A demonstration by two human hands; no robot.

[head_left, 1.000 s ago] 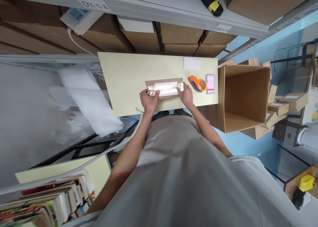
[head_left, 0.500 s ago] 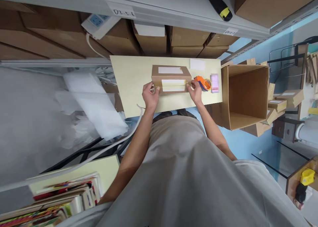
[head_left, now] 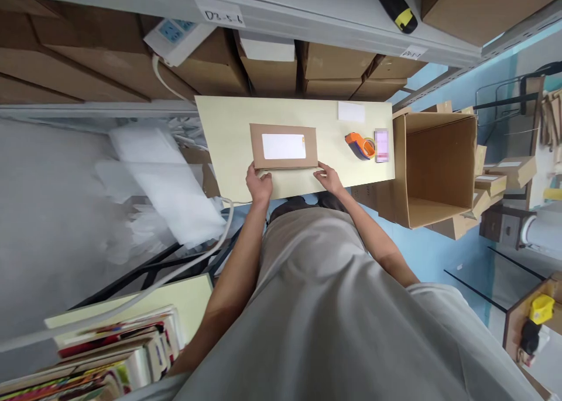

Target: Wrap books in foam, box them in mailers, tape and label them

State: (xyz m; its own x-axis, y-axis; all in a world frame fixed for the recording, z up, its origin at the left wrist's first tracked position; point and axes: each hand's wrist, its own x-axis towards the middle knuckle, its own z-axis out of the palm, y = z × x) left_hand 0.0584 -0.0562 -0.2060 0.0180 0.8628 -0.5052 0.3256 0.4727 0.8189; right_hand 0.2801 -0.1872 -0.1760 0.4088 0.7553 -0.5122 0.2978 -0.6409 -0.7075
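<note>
A flat brown cardboard box with a white label on its top face lies on the pale yellow table. My left hand is at the box's near left corner, fingers curled and thumb against the edge. At the near right corner my right hand rests with fingers stretched out, the fingertips touching the box. To the right on the table lie an orange tape dispenser, a pink phone and a white slip of paper.
A large cardboard carton lies on its side, open, at the table's right end. Shelves with brown boxes and a power strip stand behind. White foam wrap lies left, books lower left.
The box, held on edge with tape over its seam before, has been turned label-up and laid flat further left on the table. Both hands slid back to its near corners.
</note>
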